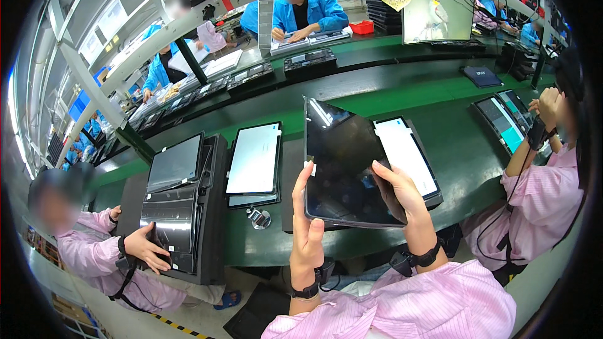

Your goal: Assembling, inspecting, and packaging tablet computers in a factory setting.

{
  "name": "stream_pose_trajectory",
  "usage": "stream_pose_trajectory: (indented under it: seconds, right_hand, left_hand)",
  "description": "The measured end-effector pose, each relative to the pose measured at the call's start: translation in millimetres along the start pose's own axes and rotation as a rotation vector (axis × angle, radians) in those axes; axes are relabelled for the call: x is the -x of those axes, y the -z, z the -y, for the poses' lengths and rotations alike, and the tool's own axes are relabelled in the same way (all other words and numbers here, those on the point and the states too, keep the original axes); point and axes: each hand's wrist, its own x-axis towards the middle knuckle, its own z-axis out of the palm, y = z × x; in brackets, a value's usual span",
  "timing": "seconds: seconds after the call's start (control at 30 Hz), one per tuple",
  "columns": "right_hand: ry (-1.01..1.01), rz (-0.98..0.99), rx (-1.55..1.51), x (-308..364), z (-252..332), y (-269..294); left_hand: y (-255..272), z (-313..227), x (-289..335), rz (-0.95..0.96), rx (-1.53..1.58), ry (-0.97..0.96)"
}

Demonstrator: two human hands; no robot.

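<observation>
A dark, glossy tablet (345, 163) with a small white tab on its left edge is held up and tilted between my hands, above the bench. My left hand (308, 220) grips its lower left edge, thumb near the bottom corner. On the other side, my right hand (407, 196) holds the right edge, its thumb lying on the black surface. Partly covered behind it, a tablet with a lit pale screen (411, 160) rests on a dark pad. To the left, another lit tablet (254, 160) lies on top of a similar one.
A small metal fixture (258, 218) stands on the green bench (292, 249). At left, a co-worker's hand (146, 248) touches dark panels in a black foam tray (213, 213). A person at right sits by two lit tablets (502, 125). Beyond are a monitor (438, 17) and a metal frame.
</observation>
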Motion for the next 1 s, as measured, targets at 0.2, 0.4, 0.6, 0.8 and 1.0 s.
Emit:
stream_pose_trajectory:
  seconds: [0.2, 0.4, 0.6, 0.8, 1.0]
  right_hand:
    - [0.028, -0.007, 0.003, 2.1, 3.4, -2.7]
    - [-0.007, 0.012, 0.02, -2.5, -0.8, 7.8]
    - [0.007, 0.01, 0.009, -1.7, -0.4, 3.1]
    - [0.017, 0.017, 0.086, -8.4, -3.6, 8.4]
    - [0.025, 0.058, 0.102, -18.6, -10.1, 11.7]
  left_hand:
    - [-0.2, 6.3, 2.2, -0.002, 0.009, -0.045]
    - [1.2, 8.1, 5.3, 0.034, -0.004, 0.009]
    - [7.8, 7.7, 3.4, 0.139, 0.073, -0.077]
    - [9.3, 10.0, 1.0, 0.155, 0.045, -0.047]
    - [15.8, 8.6, -3.6, 0.165, -0.084, -0.066]
